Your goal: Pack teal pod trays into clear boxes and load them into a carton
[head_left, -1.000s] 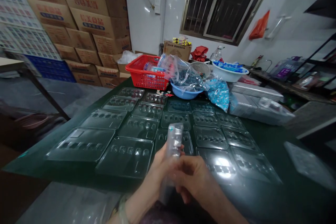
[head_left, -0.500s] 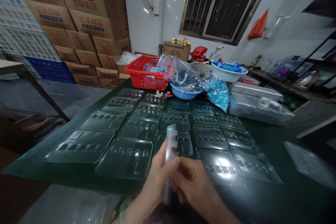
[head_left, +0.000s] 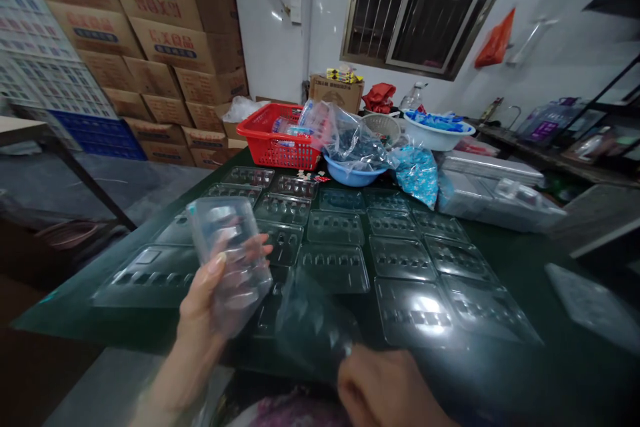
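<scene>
My left hand (head_left: 210, 297) grips a stack of clear plastic blister trays (head_left: 235, 260), tilted above the left part of the table. Its thumb lies across the front while fingertips show at the right edge. My right hand (head_left: 385, 383) is closed on the corner of a single clear blister tray (head_left: 315, 323), which is smeared by motion over the table's near edge. Rows of similar clear trays (head_left: 335, 267) lie flat on the dark green table (head_left: 480, 380), beyond and to both sides of my hands.
At the table's back stand a red basket (head_left: 285, 150), a blue basin (head_left: 355, 177) with a clear bag, a blue-patterned bag (head_left: 417, 173) and a white basin (head_left: 433, 137). Wrapped clear packs (head_left: 490, 197) sit back right. Cardboard boxes (head_left: 170, 47) are stacked at left.
My hands have moved apart. The left has carried the stack leftward and turned its face toward me; the right has drawn a single tray away to the right and down.
</scene>
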`<state>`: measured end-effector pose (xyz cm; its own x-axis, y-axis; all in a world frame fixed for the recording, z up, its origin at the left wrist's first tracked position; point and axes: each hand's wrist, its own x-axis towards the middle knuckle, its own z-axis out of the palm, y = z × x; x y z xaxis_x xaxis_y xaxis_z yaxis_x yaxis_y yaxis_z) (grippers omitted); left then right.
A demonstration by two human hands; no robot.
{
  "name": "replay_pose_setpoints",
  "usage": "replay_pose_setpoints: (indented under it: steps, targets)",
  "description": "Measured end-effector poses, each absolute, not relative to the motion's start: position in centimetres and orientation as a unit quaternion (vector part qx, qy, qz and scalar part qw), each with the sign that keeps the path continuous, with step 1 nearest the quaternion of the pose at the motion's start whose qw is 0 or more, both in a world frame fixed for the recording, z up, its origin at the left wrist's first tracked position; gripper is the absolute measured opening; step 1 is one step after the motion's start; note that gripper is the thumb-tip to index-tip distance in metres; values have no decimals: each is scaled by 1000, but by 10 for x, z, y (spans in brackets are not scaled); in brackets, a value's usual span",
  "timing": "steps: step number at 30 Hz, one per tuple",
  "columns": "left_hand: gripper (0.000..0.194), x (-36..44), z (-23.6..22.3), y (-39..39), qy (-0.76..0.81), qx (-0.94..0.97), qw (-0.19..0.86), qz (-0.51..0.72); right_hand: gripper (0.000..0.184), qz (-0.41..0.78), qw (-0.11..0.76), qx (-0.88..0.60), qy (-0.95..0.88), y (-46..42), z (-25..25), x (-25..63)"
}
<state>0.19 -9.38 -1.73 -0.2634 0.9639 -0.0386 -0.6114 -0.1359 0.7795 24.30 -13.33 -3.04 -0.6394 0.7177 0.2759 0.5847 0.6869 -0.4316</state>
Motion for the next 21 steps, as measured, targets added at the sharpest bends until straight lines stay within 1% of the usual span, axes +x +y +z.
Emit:
replay_pose_setpoints:
  steps: [2,4,7,9,12,15,17,19,21]
  targets:
    - [76,-2,-18,-97,351,267,549,710,11,66,130,-326,-934,-139,-55,238]
    - [78,0,-21,-99,358,280,543,706,7,8,56,-330,-942,-141,-74,231]
    - [75,8,-26,-100,372,277,544,699,7,-8,-30,-359,-933,-134,-85,222]
    - [74,11,-28,-99,380,273,543,697,12,-1,-60,-367,-928,-126,-85,219]
    - [75,14,-26,-99,394,273,541,691,19,-2,-66,-378,-923,-117,-87,214]
    - [74,19,-22,-100,413,272,540,681,15,1,-54,-396,-917,-114,-91,207]
    - [77,24,-18,-100,422,269,544,674,13,21,-48,-404,-913,-114,-91,205]
    - [81,25,-18,-101,432,264,553,661,19,54,-27,-425,-903,-114,-86,210]
    - [85,24,-23,-98,443,260,572,639,27,92,25,-463,-882,-112,-76,224]
